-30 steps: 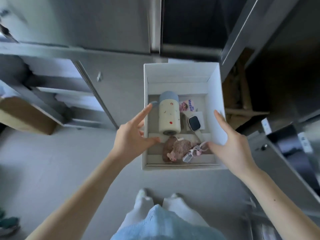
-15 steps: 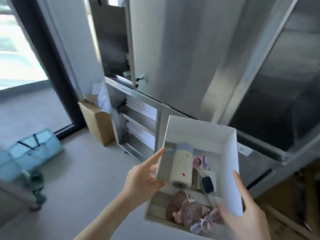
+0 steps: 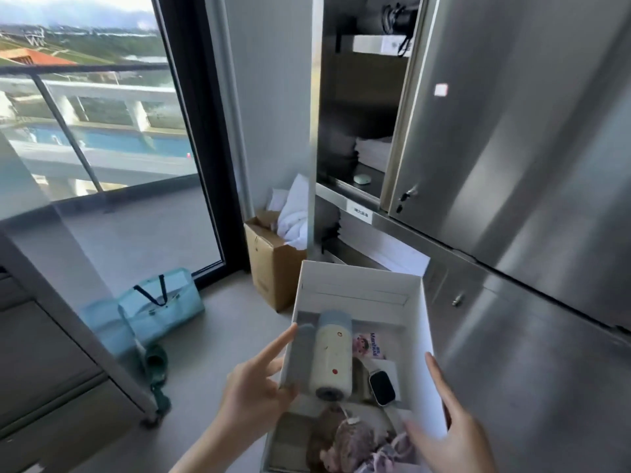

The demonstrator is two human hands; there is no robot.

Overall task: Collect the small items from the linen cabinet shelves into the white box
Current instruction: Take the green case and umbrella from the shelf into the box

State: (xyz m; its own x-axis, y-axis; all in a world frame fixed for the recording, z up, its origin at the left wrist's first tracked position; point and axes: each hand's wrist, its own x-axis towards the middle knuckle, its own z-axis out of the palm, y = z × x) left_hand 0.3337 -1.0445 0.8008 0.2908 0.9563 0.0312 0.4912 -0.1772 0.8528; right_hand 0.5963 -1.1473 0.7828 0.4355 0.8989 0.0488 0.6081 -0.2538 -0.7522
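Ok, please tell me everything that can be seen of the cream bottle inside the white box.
The cream bottle is a smooth cylinder, plastic or coated metal by its look, with small coloured dots, a pale blue cap at the far end and a dark round base toward the camera. It lies on its side in the white box, along the left wall. The left hand grips that wall close by; whether its thumb touches the bottle cannot be told.

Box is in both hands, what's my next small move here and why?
Probably step toward the open cabinet and raise the box near the shelf with the small pale round item. The left hand and right hand both hold the box walls, so one must let go before reaching for it.
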